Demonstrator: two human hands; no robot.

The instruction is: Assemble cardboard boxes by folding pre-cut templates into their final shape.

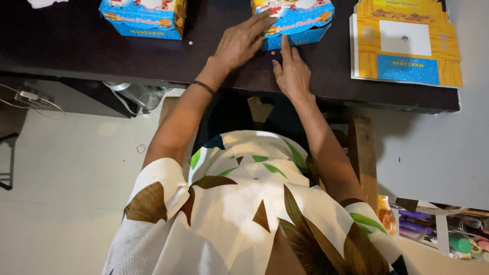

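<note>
While my arms stretch forward over the dark tabletop (102, 56), the blue printed carton (293, 20) I am working on lies straight ahead of me, at the far edge of what I can see, so that its top runs out of view. Its long axis runs across me, side to side, and its near long face is turned toward my body. My left hand (239, 43) lies flat with the fingers spread and extended, the fingertips resting on the carton's near left corner and upper face; a dark band circles that wrist. My right hand (291, 71) sits just below the carton, palm down on the tabletop, with its forefinger pointing straight up against the near face and the other fingers folded loosely back. Neither hand pinches or clasps anything; both press or rest against the carton. Of the two, my left hand reaches farther onto it, while my right stays at its lower edge, so the carton sits between and just beyond my fingertips. A second blue carton (142, 18) of the same kind stands well apart to my left, and a flattened yellow and blue carton blank (405, 48) lies to my right near the tabletop's corner, untouched by either hand. Below me I see my leaf-patterned shirt (244, 214).
</note>
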